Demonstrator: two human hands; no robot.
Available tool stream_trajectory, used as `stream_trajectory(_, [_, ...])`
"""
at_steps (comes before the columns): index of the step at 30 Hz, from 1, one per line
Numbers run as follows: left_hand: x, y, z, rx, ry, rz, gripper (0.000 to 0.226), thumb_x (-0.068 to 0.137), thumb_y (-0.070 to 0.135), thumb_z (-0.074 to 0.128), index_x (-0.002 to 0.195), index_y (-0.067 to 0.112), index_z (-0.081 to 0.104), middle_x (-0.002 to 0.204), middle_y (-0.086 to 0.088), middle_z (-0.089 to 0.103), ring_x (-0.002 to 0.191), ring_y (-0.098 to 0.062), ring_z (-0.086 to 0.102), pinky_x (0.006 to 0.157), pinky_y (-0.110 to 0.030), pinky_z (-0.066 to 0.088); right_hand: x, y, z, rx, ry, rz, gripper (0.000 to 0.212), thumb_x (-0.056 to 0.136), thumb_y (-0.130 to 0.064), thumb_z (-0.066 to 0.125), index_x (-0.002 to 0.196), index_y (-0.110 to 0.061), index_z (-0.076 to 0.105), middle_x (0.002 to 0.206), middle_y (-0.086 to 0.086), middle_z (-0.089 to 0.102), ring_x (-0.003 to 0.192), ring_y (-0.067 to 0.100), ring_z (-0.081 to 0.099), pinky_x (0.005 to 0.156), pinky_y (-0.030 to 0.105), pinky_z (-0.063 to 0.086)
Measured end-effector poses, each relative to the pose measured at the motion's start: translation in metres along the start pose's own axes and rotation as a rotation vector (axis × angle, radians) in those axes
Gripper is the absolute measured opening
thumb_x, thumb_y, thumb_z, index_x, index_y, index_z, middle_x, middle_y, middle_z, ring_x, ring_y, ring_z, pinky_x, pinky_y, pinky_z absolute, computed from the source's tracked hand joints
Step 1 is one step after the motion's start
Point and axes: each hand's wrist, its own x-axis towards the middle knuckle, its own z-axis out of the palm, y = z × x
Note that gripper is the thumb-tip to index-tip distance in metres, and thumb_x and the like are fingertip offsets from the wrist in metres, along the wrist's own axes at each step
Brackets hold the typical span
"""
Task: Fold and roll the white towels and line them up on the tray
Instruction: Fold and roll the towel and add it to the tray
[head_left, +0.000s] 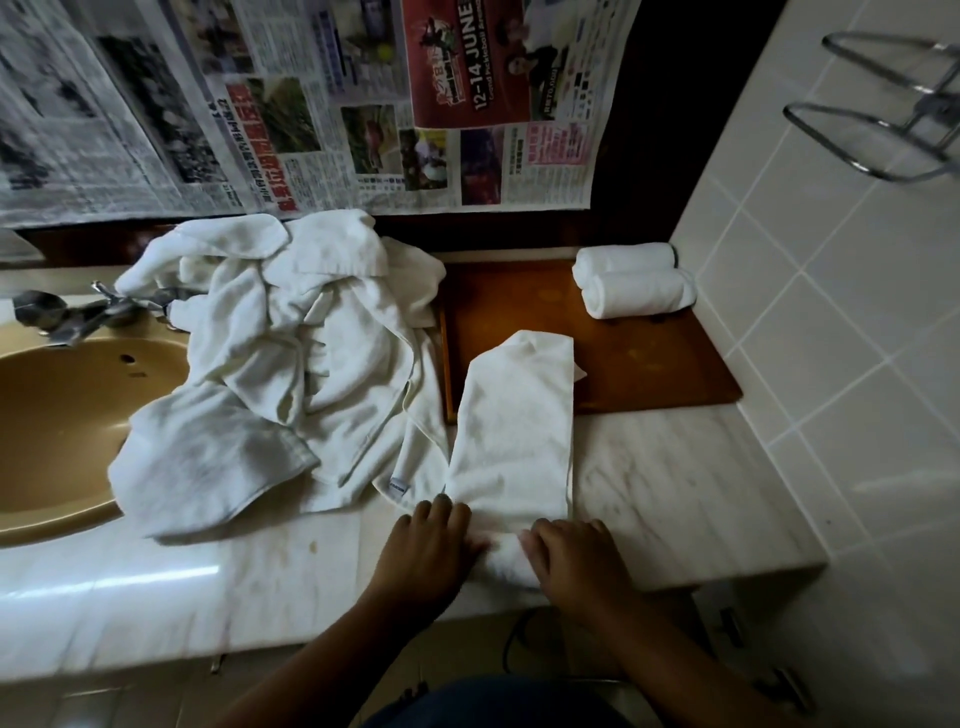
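A bathroom: marble counter (675, 467), tan sink (62, 415) with faucet (78, 312), tiled wall (831, 312).

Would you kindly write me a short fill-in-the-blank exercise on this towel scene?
1. ___ rolled towels sit on the tray.
2. The left hand and right hand hold the folded towel at its ___ end.
3. The heap of loose towels partly covers the tan ___.
Missing words: two; near; sink.
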Motion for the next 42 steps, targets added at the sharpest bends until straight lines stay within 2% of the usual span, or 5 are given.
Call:
stream_trajectory(7, [-0.044, -0.018, 0.05, 0.0, 0.244, 0.234, 0.063, 0.09, 0.039, 0.051, 0.143, 0.006, 0.039, 0.131, -0.018, 0.053, 0.107, -0.036, 0.059, 0.086, -0.044, 0.049, 0.002, -0.012, -0.003, -0.109, 0.027, 0.081, 0.043, 0.096, -0.045, 0.029, 0.073, -0.025, 0.06, 0.064, -0.002, 0.061, 0.056, 0.018, 0.056, 0.066, 0.035, 0.047])
stream_trajectory(14, [-0.008, -0.023, 0.018, -0.12, 0.019, 0.175, 0.071, 0.095, 0.072, 0.016, 0.13, 0.022, 0.051, 0.113, -0.001, 0.059, 0.088, -0.02, 0.065, 0.073, -0.033, 0.053, -0.021, 0.009, 0.008, -0.058, 0.104, -0.192, 0.052, 0.096, -0.063, 0.044, 0.113, -0.02, 0.068, 0.13, 0.006, 0.059, 0.118, 0.025, 0.054, 0.093, 0.042, 0.049])
stream_trajectory(21, [0.022, -0.01, 0.003, -0.387, -0.191, -0.119, 0.056, 0.09, 0.075, 0.025, 0.094, 0.028, 0.054, 0.092, 0.006, 0.063, 0.082, -0.014, 0.061, 0.075, -0.038, 0.051, 0.008, 0.012, -0.003, -0.046, 0.058, -0.164, 0.061, 0.102, -0.063, 0.023, 0.094, -0.023, 0.068, 0.092, -0.004, 0.06, 0.078, 0.017, 0.057, 0.07, 0.033, 0.044])
stream_trajectory(32, [0.024, -0.005, -0.001, -0.373, -0.226, -0.205, 0.046, 0.102, 0.056, 0.026, 0.092, 0.022, 0.056, 0.089, -0.001, 0.067, 0.084, -0.02, 0.064, 0.077, -0.038, 0.051, -0.013, 0.015, 0.01, -0.052, 0.123, -0.203, 0.062, 0.095, -0.074, 0.038, 0.116, -0.023, 0.065, 0.107, -0.005, 0.065, 0.091, 0.016, 0.061, 0.078, 0.033, 0.051])
stream_trajectory(42, [-0.03, -0.005, 0.034, 0.047, 0.307, 0.255, 0.053, 0.097, 0.047, 0.045, 0.126, 0.005, 0.061, 0.125, -0.018, 0.056, 0.111, -0.035, 0.057, 0.088, -0.043, 0.053, 0.013, 0.013, 0.0, 0.113, 0.13, -0.124, 0.049, 0.101, -0.061, 0.036, 0.081, -0.023, 0.06, 0.071, -0.007, 0.06, 0.062, 0.016, 0.056, 0.062, 0.031, 0.039])
